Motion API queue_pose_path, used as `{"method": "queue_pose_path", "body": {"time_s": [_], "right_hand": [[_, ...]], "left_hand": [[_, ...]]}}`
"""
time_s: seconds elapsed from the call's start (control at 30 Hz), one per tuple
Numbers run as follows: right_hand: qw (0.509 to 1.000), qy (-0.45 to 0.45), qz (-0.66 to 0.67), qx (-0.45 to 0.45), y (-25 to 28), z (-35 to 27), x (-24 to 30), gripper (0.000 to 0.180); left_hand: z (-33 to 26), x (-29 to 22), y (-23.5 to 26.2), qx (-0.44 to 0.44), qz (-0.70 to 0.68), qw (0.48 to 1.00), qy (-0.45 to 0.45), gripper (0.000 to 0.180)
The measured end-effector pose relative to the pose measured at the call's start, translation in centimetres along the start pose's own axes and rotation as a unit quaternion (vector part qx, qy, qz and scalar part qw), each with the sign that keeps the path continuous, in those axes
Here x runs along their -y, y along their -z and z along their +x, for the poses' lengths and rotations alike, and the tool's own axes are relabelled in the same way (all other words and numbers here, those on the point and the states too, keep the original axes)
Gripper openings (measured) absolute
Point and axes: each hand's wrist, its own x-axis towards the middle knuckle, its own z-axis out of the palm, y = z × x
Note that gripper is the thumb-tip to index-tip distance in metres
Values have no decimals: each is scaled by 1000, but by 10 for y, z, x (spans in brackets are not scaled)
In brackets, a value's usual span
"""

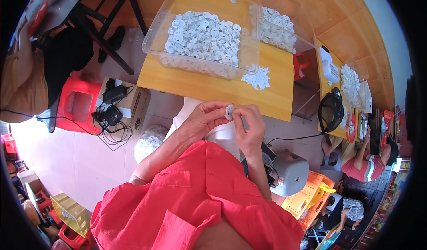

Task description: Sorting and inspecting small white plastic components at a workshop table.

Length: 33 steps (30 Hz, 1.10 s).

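While both hands meet just below the middle of the frame, the left hand [200, 118] and the right hand [250, 127] pinch a small white disc [229, 112] between their fingertips; the disc stands on edge, its long axis running roughly up and down the frame, its flat face turned toward the left hand; which side is its front I cannot tell. Above it lies a yellow wooden table [200, 83]; on this rests a clear plastic bin [202, 32] heaped with white discs, and a small pile of white parts [256, 78] sits beside it. At lower right stands a grey machine [289, 172]; at left, a red stool [78, 105] on pale tiled floor.
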Motion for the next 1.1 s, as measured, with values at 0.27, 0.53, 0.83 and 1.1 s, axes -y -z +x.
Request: {"method": "queue_pose_path", "body": {"time_s": [0.27,0.53,0.83,1.1], "right_hand": [[998,22,-18,-63,0,-10,0,18],[995,46,-42,-73,-7,-16,-1,31],[996,38,-42,-64,-10,-15,-10,32],[995,-61,58,50,11,5,-6,34]], "left_hand": [[0,-1,-9,49,-56,997,19,21],[-2,4,-11,24,-104,994,30,26],[6,5,-9,-7,-74,997,27,26],[9,3,-4,14,-15,998,54,24]]}}
